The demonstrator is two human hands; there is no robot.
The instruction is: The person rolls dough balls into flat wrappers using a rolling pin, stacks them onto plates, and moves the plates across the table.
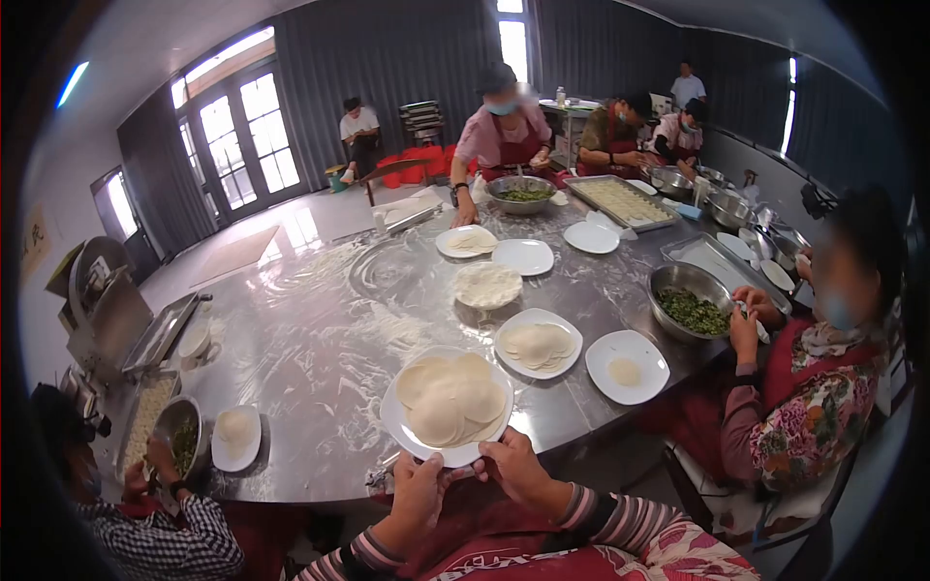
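Observation:
Both of my hands hold a white plate (395, 423) by its near rim, over the front edge of the steel table. My left hand (418, 492) grips it at the lower left, thumb on the rim; my right hand (515, 467) grips it at the lower right. Overlapping round dough wrappers (450, 397) cover most of the plate. Just to its right, a second plate (572, 341) bears a pile of wrappers (540, 347). Farther right, another plate (630, 389) holds a small stack of wrappers (624, 371). A bowl of flour (487, 287) stands beyond my plate.
The floury steel table (300, 387) extends ahead. People sit at the left and right with bowls of green filling (184, 445) (692, 310). Across it, a person (502, 126) reaches toward a plate of wrappers (467, 242). A tray of dumplings (622, 200) lies at the far side.

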